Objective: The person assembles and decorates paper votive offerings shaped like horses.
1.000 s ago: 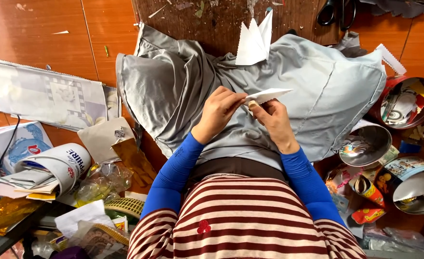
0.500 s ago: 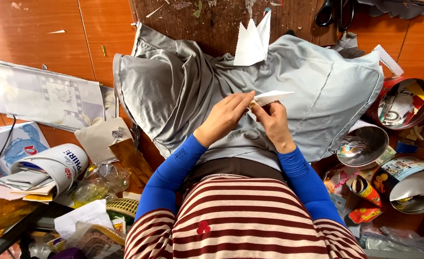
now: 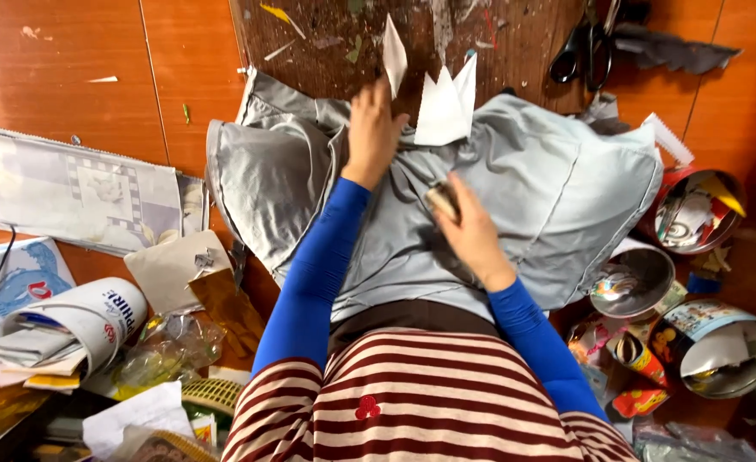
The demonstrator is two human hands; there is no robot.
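the left hand is stretched far out over the grey cloth that covers the lap, its fingers pinched shut on a small pointed white paper piece held upright above the dark, paint-flecked wooden surface. just right of it a larger white folded paper shape with 2 points stands at the far edge of the cloth, near the hand; whether they touch cannot be told. the right hand sits nearer, resting on the cloth, its fingers curled around a small tan cylindrical object whose kind is too blurred to tell. both forearms wear bright blue sleeves, and a red-and-white striped top fills the near edge of the view.

a pair of black-handled scissors lies at the far right of the wooden surface. to the right, well apart from the hands, 3 round metal tins hold paper scraps and coloured bits. to the left lie a flat printed newspaper sheet on the orange floor, a rolled white paper bundle, and crumpled clear plastic wrap beside it.
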